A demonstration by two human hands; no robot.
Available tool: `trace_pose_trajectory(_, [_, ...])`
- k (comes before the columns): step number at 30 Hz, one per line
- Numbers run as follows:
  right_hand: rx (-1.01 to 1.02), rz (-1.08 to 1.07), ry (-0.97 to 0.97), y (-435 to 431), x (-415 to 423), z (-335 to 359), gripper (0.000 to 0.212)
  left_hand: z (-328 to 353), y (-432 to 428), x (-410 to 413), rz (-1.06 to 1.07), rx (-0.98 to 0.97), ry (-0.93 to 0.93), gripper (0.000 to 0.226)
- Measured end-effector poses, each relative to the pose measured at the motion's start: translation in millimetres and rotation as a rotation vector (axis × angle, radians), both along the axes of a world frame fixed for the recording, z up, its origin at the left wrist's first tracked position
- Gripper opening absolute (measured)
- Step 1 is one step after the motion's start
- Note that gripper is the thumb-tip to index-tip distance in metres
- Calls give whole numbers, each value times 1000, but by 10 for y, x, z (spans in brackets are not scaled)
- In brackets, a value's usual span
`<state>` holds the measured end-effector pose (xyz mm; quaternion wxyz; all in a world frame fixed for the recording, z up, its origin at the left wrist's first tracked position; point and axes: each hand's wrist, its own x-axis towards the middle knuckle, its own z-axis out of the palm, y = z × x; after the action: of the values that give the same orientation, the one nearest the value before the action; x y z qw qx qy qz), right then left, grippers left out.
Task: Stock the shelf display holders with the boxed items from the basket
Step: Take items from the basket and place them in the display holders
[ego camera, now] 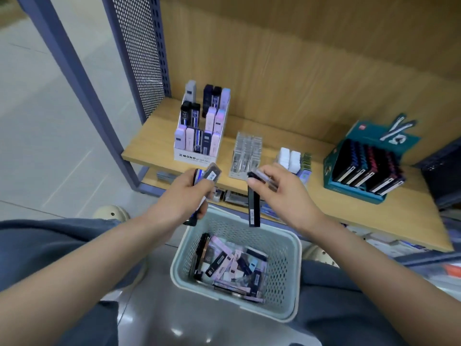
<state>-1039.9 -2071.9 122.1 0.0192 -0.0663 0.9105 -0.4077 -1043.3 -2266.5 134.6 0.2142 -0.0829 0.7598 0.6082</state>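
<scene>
Boxes: small, slim, rigid packs in black, lilac and pink, lying loose and criss-crossed in the basket on the floor between the person's knees. Judged light, stiff and smooth-faced, so apt to slip when several are held at once; best pinched across the narrow sides near one end.

Left hand: closed on a small bundle of boxes, a clear-sleeved pack uppermost, above the basket's far-left corner.

Right hand: pinching one black box by its top end; the box hangs upright over the basket's far rim.

White holder: marked MONO, tiered, on the wooden shelf just beyond the left hand; rows partly filled, gaps showing at the back.

Clear holder: to the right of the white one; contents unclear.

Further right: white blocks, then a teal display of dark packs.

Obstacles: shelf edge close above the basket; the blue upright post at left; upright stock likely to topple if nudged during insertion.
</scene>
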Motion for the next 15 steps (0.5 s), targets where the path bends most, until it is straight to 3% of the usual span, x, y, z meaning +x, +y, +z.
trace_pose_trajectory(8, [98,-24,55,-90,-290,163,25,315,-233,-473,-82,-93,183,4])
trace_pose_trajectory(15, [112,-71,172,-230,-831,243,13,302,-431,-785,-68,-121,209,12])
